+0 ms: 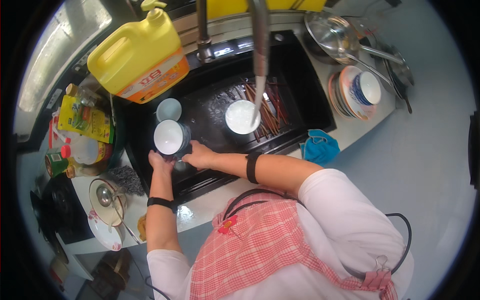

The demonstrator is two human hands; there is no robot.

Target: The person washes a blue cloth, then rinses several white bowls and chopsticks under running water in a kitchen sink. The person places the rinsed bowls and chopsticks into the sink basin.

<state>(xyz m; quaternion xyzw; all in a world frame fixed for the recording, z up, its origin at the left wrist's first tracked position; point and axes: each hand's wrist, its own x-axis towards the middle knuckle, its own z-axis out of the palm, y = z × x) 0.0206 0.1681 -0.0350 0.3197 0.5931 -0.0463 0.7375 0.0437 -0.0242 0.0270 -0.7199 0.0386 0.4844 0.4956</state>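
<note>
A stack of bowls (168, 137), white inside, is over the left part of the black sink (210, 123). My left hand (162, 161) touches it from below at the near left. At its near right side is my right hand (199, 155), fingers curled around something small, perhaps a glass or the stack's edge; I cannot tell which. Just behind stands a pale blue-grey bowl (169, 110). Water runs from the faucet (259, 45) into a white bowl (243, 117) in the sink. Many wooden chopsticks (264, 108) lie beside and behind that bowl.
A large yellow detergent jug (140, 56) stands at the sink's back left. Bottles (84, 150) crowd the left counter, near a bowl with a ladle (104, 196). A blue cloth (320, 146) lies by the right front edge. Stacked plates (347, 84) and metal pans (330, 35) are farther right.
</note>
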